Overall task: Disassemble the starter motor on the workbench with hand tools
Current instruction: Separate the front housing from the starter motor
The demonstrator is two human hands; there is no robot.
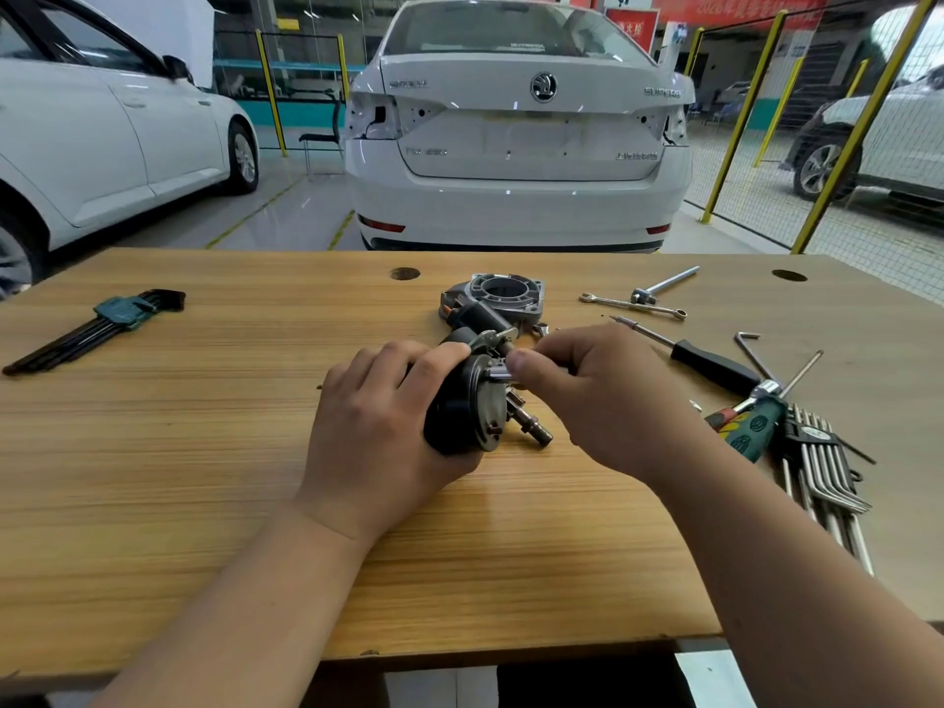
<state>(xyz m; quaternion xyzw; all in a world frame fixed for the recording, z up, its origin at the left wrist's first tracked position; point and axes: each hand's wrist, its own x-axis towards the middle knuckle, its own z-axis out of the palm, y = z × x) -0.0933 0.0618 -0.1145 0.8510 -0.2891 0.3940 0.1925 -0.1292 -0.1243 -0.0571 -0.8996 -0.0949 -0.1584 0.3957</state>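
1. holding the starter motor (pixel 459 408) from its left side, the left hand (pixel 378 416) curls its fingers round the black body.
2. the right hand (pixel 597 396) pinches a small silver piece (pixel 498 373) at the motor's metal end with its fingertips.
3. the motor rests on the workbench (pixel 204 452), in the middle, between both hands.
4. a grey housing (pixel 503 296) lies just behind.

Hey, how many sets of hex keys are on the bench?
2. A dark set lies at the bench's far left; a silver set lies at its right edge. One loose key lies just beyond the silver set.
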